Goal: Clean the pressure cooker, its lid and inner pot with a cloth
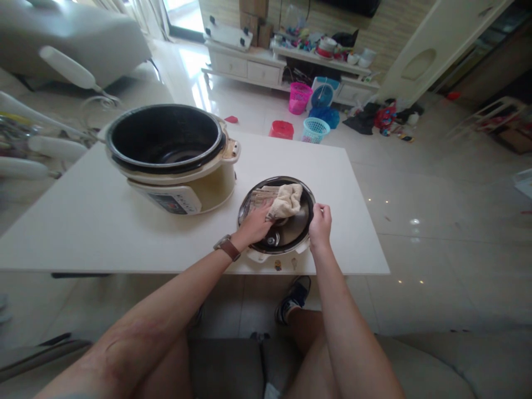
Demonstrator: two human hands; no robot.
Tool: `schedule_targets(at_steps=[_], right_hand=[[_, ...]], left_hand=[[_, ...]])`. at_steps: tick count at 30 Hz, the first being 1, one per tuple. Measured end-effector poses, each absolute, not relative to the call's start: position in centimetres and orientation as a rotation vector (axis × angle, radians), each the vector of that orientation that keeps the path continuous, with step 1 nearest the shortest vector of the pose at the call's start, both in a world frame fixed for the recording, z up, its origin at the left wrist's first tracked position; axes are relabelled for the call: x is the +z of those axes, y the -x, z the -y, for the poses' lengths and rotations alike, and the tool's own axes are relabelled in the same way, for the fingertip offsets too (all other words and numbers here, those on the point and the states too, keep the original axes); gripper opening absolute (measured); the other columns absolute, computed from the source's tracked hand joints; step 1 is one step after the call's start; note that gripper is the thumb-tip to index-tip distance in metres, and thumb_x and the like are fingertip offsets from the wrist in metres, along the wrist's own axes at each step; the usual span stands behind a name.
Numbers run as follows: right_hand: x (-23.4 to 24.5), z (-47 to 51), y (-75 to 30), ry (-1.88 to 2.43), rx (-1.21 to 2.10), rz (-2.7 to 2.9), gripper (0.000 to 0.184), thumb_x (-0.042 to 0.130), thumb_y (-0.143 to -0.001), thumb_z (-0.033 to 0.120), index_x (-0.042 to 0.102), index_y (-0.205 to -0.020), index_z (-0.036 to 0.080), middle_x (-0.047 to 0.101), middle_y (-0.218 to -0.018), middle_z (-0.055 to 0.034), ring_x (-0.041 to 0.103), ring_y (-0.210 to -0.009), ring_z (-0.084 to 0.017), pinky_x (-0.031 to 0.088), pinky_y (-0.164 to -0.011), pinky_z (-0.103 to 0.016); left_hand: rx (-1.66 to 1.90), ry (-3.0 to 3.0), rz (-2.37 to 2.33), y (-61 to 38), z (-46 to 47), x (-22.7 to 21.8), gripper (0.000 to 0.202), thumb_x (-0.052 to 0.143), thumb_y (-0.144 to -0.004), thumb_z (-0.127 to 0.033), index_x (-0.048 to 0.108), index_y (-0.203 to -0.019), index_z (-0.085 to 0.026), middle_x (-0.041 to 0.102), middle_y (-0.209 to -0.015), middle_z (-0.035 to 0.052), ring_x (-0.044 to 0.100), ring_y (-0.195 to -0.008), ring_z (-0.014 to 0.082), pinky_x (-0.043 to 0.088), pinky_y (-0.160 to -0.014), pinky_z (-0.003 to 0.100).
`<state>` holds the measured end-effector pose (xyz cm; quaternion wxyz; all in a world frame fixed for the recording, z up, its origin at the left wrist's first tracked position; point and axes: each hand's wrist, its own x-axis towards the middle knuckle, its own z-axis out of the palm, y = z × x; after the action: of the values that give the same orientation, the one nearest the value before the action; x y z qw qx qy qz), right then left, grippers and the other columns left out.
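Observation:
A round cooker lid (297,230) lies on the white table with its dark, shiny inner side up. My left hand (254,223), with a brown-strapped watch at the wrist, presses a beige cloth (287,200) against the inside of the lid; part of the cloth is folded and striped. My right hand (320,223) grips the lid's right rim, fingers curled round it. To the left stands the electric cooker (211,191), cream-coloured with a control panel on its front. It has no lid on, and its dark inner pot (166,136) shows.
The white table (103,244) ends just in front of my knees. White-backed chairs (68,66) stand at its left. Beyond it on the floor are a pink basket (300,98), a light-blue basket (316,131) and a red stool or tub (281,129). A cluttered TV cabinet (266,72) lines the wall.

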<state>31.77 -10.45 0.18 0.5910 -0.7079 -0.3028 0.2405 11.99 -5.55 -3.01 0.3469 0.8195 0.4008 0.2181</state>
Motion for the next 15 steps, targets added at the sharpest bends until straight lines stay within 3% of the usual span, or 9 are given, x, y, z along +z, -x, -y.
schedule_targets(at_steps=[3, 7, 15], right_hand=[[0.3, 10.5, -31.5, 1.653, 0.55, 0.722, 0.048, 0.055, -0.083, 0.072, 0.056, -0.092, 0.025, 0.061, -0.085, 0.0005, 0.056, -0.087, -0.02, 0.045, -0.081, -0.034], [0.2, 10.4, -31.4, 1.651, 0.531, 0.712, 0.046, 0.055, -0.084, 0.07, 0.056, -0.091, 0.025, 0.061, -0.084, 0.0007, 0.056, -0.087, -0.019, 0.045, -0.082, -0.034], [-0.4, 10.4, -32.3, 1.658, 0.534, 0.642, 0.036, 0.056, -0.083, 0.061, 0.055, -0.084, 0.025, 0.06, -0.081, 0.0021, 0.057, -0.085, -0.018, 0.045, -0.08, -0.032]], left_hand=[[0.65, -2.003, -1.048, -12.5, 5.0, -3.6, 0.06, 0.047, -0.105, -0.041, 0.048, -0.162, -0.025, 0.045, -0.17, 0.0094, 0.034, -0.162, 0.0322, 0.024, -0.132, 0.062], [0.538, -2.025, -0.994, -13.1, 5.1, -2.8, 0.061, 0.049, -0.104, -0.043, 0.049, -0.162, -0.025, 0.034, -0.175, 0.0086, 0.025, -0.165, 0.0351, 0.02, -0.133, 0.064], [0.299, -2.264, -0.772, -12.8, 7.2, -0.1, 0.06, 0.055, -0.098, -0.027, 0.055, -0.158, -0.03, 0.031, -0.175, 0.0043, 0.027, -0.164, 0.0337, 0.02, -0.134, 0.061]])
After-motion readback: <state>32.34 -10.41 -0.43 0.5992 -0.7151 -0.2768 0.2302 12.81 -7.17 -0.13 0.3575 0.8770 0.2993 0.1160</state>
